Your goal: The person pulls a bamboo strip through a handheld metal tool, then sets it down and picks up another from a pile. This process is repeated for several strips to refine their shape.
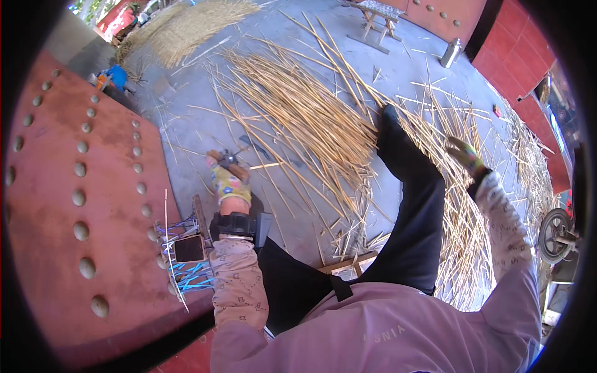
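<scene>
My left hand, in a flowered yellow glove with brownish fingertips, is closed around a small dark grey metal tool whose kind I cannot make out. Beside those fingers a short pale piece of reed points to the right; whether it is gripped is unclear. My right hand, in a similar glove, is over the right-hand heap of reed stalks, fingers stretched out and apart, with nothing visible in them. Between my hands, a thick bundle of long tan reed stalks lies on the grey floor, its near end by my foot.
A red studded door panel stands on the left, with blue strips beside it. Woven straw matting lies at the back left. A small wooden stool and a silver flask stand at the back; a wheel is far right.
</scene>
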Action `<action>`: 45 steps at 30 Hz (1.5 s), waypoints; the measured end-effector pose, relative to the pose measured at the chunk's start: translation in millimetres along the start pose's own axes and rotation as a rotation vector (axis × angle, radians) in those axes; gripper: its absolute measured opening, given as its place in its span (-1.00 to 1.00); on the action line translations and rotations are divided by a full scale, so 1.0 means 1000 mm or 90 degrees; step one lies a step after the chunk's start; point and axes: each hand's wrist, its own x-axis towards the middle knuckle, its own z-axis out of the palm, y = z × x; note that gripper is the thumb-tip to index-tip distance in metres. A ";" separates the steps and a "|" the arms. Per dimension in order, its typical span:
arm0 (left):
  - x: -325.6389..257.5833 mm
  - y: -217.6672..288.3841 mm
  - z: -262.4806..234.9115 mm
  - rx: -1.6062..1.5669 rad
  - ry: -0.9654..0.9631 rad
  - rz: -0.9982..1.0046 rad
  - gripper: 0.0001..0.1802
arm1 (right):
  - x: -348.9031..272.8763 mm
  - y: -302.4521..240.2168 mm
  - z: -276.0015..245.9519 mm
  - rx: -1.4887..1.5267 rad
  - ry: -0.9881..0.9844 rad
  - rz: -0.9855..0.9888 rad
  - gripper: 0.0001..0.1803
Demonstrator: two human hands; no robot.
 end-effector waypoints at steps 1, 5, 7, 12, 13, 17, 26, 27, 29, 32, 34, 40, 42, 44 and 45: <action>-0.004 -0.009 0.006 0.005 0.042 -0.018 -0.63 | 0.031 -0.022 0.036 -0.069 -0.056 -0.051 -0.41; -0.017 -0.014 0.024 0.159 0.077 -0.052 -0.59 | 0.114 -0.047 0.216 0.643 -0.634 -0.398 -0.05; -0.021 -0.009 0.033 0.183 0.054 -0.066 -0.53 | 0.117 -0.025 0.296 -0.276 -0.341 -0.289 -0.31; -0.029 0.007 0.033 0.129 0.134 -0.090 -0.58 | 0.111 0.059 0.412 -0.378 -0.315 -0.216 -0.49; -0.028 0.011 0.032 0.117 0.139 -0.101 -0.58 | 0.112 0.075 0.426 -0.383 -0.250 -0.155 -0.51; -0.021 0.021 0.028 0.090 0.155 -0.126 -0.58 | 0.122 0.122 0.458 -0.462 -0.130 -0.095 -0.57; -0.029 0.023 0.022 0.153 0.124 -0.160 -0.53 | 0.135 0.069 0.431 -0.318 -0.331 0.055 -0.75; -0.032 0.022 0.022 0.145 0.110 -0.157 -0.53 | 0.130 0.053 0.422 -0.132 -0.397 0.090 -0.74; -0.040 0.019 0.022 0.245 0.003 -0.207 -0.49 | 0.117 0.021 0.406 0.224 -0.500 0.186 -0.73; -0.059 0.000 0.026 0.272 -0.015 -0.191 -0.48 | 0.099 -0.030 0.379 0.438 -0.507 0.165 -0.71; -0.085 -0.012 0.020 0.375 -0.036 -0.207 -0.47 | 0.087 -0.062 0.358 0.466 -0.478 0.143 -0.70; -0.159 -0.049 0.006 0.376 -0.121 -0.231 -0.52 | 0.026 -0.131 0.313 0.436 -0.419 0.073 -0.68; -0.174 -0.055 0.002 0.376 -0.168 -0.264 -0.58 | 0.003 -0.143 0.307 0.516 -0.435 0.035 -0.67; -0.190 -0.061 0.000 0.329 -0.207 -0.212 -0.61 | -0.014 -0.154 0.303 0.585 -0.418 0.029 -0.63; -0.198 -0.063 0.000 0.296 -0.236 -0.190 -0.63 | -0.018 -0.160 0.299 0.605 -0.449 -0.018 -0.63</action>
